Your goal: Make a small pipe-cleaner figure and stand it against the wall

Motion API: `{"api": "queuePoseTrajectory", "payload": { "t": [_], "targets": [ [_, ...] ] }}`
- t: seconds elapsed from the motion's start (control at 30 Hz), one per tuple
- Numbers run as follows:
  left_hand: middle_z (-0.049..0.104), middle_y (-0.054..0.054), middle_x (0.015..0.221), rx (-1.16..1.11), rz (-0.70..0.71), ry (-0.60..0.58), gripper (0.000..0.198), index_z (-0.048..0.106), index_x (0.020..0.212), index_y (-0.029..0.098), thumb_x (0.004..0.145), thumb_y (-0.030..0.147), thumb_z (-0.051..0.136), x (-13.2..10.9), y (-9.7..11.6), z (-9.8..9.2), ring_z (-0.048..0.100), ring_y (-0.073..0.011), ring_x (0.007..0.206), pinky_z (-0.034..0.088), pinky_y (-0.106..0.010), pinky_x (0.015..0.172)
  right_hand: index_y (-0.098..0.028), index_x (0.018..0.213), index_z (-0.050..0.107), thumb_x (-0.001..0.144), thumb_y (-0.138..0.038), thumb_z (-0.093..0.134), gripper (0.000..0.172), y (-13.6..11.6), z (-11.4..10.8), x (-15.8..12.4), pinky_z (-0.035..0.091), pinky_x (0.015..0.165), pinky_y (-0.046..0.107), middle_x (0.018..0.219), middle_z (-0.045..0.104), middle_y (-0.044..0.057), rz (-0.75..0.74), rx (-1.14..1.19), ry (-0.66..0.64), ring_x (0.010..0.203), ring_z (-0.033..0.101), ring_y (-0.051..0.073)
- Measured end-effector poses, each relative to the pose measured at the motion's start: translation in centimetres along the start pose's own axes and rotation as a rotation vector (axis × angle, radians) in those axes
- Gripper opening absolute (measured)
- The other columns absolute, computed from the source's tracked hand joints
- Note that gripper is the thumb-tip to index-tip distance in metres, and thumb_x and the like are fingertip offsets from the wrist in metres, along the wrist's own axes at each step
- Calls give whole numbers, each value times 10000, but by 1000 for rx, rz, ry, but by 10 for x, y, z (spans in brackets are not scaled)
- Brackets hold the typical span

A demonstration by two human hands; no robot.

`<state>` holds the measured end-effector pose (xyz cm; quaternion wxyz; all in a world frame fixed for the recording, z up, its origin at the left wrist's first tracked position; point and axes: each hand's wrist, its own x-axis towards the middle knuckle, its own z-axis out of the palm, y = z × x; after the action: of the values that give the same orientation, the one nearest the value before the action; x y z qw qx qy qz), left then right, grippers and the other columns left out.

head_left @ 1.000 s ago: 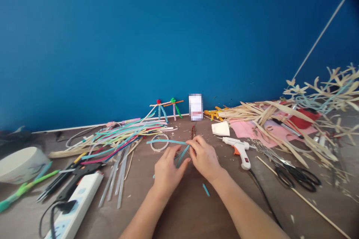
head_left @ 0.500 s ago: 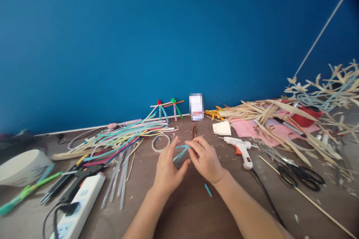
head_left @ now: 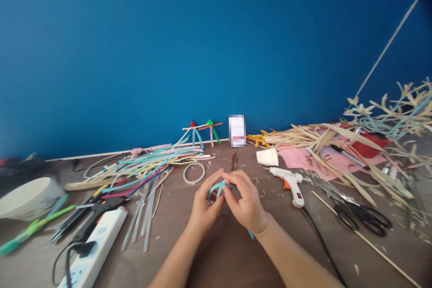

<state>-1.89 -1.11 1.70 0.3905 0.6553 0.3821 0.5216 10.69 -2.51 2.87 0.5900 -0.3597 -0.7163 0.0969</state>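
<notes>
Light blue strips, bent into a rounded, looped shape, are between my two hands above the brown table. My left hand curves around the left side, its fingers and thumb closed on the strips. On the other side, my right hand pinches them near the top, where several strips meet. The fingertips of both hands nearly touch. A short blue piece lies on the table, partly covered by my right hand. Just beyond the fingers lies a small dark brown twisted piece.
A white glue gun lies right of my hands, with black scissors further right. Left are a tape ring, clear glue sticks and a power strip. Two small stick figures stand by the blue panel.
Both hands have drawn closer together and slightly lower. My left fingers, spread before, now close on the blue strips, which look more rounded. The short blue piece has become partly covered.
</notes>
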Motion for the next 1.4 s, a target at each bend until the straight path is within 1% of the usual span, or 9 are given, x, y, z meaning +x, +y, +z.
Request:
{"api": "queuePoseTrajectory", "payload": {
  "t": [0.13, 0.3, 0.4, 0.53, 0.7, 0.83, 0.93, 1.13, 1.4],
  "targets": [
    [636, -75, 931, -88, -22, 58, 238, 651, 912, 187, 685, 185, 578, 1, 0, -2, 580, -167, 767, 460, -225, 633, -200, 1114, 451, 748, -98, 459, 381, -2, -1, -1, 467, 755, 333, 930, 520, 82, -28, 18, 7, 863, 526, 177],
    [582, -7, 602, -279, -197, 173, 303, 592, 981, 141, 712, 278, 570, 4, -5, -3, 507, -98, 519, 419, -199, 495, -183, 994, 494, 763, -134, 444, 241, 2, 0, 2, 454, 753, 335, 886, 525, 75, 70, 1, 67, 846, 522, 178],
    [576, -12, 671, -419, -255, 207, 383, 541, 1061, 151, 706, 289, 580, 5, -8, -3, 515, -105, 584, 411, -193, 483, -185, 888, 522, 785, -145, 427, 145, 4, 1, 4, 449, 739, 324, 858, 530, 68, 134, 3, 61, 830, 520, 174],
    [594, -48, 828, -516, -269, 157, 434, 518, 1102, 172, 692, 292, 597, 5, -8, -1, 499, -101, 618, 383, -181, 461, -188, 838, 539, 798, -144, 426, 127, 5, 5, 3, 453, 695, 281, 819, 541, 49, 223, 61, 17, 780, 532, 152],
    [596, -84, 947, -508, -275, 163, 412, 544, 1089, 159, 787, 414, 429, 2, -9, 1, 507, -121, 683, 377, -197, 493, -186, 813, 550, 783, -133, 449, 118, 7, 12, -1, 449, 687, 256, 804, 566, 32, 315, 93, -17, 757, 549, 139],
    [615, -68, 984, -317, -270, 213, 392, 601, 1010, 177, 792, 433, 401, 1, -14, 1, 531, -177, 877, 416, -248, 687, -188, 811, 565, 772, -134, 460, 124, 10, 14, -3, 446, 662, 257, 793, 580, 30, 323, 61, -23, 725, 549, 139],
    [612, -70, 1010, -324, -208, 192, 366, 609, 974, 177, 798, 418, 396, 1, -16, 1, 520, -200, 966, 386, -296, 829, -190, 794, 578, 768, -134, 467, 127, 10, 14, -3, 443, 642, 251, 788, 577, 33, 300, 33, -33, 705, 542, 136],
    [626, -64, 893, -364, -165, 126, 274, 602, 904, 151, 655, 260, 633, 0, -11, 3, 564, -184, 827, 418, -287, 783, -189, 796, 595, 760, -125, 481, 135, 9, 13, -3, 450, 633, 245, 808, 564, 40, 256, 45, -51, 711, 540, 133],
    [607, -34, 802, -414, -158, 250, 119, 605, 740, 153, 636, 195, 647, 3, -10, 3, 552, -153, 775, 425, -265, 741, -186, 902, 601, 770, -88, 429, 237, 4, 14, -2, 443, 780, 280, 905, 594, 58, 222, 146, -171, 866, 550, 154]
  ]
}}
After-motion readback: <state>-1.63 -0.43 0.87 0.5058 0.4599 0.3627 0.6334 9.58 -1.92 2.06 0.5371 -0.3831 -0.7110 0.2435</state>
